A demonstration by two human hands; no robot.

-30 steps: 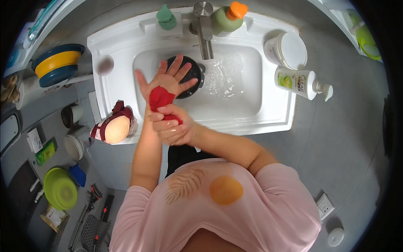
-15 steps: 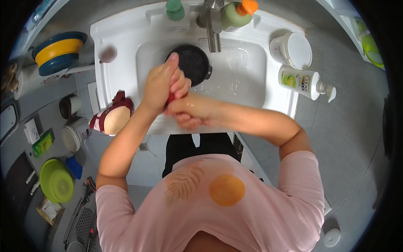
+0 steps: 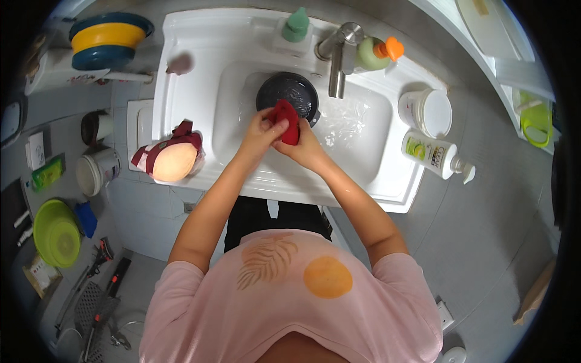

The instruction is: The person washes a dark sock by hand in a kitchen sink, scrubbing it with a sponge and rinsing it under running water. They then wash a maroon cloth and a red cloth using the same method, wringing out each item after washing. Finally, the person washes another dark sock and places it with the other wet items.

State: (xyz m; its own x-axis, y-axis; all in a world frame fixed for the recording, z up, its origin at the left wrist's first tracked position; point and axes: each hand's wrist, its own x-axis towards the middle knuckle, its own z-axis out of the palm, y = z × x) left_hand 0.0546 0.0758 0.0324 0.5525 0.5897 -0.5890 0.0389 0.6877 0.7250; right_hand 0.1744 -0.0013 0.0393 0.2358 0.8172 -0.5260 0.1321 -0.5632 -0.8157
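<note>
Both hands hold a small, bunched red cloth over the near rim of a round black basin. My left hand is closed on the cloth's left side, thumb across it. On the other side, my right hand grips its lower right part, with some fingers hidden behind the fabric. The basin stands in the white sink and holds some water. Droplets wet the sink floor beside it.
A metal faucet rises behind the basin, beside a green pump bottle. A white tub and a white pump bottle stand on the right rim. A maroon and beige fabric item lies on the left rim.
The hands have gone from a tight, twisting grip to holding the cloth more loosely, farther over the basin. The cloth now shows plainly between them. The whole view has shifted slightly.
</note>
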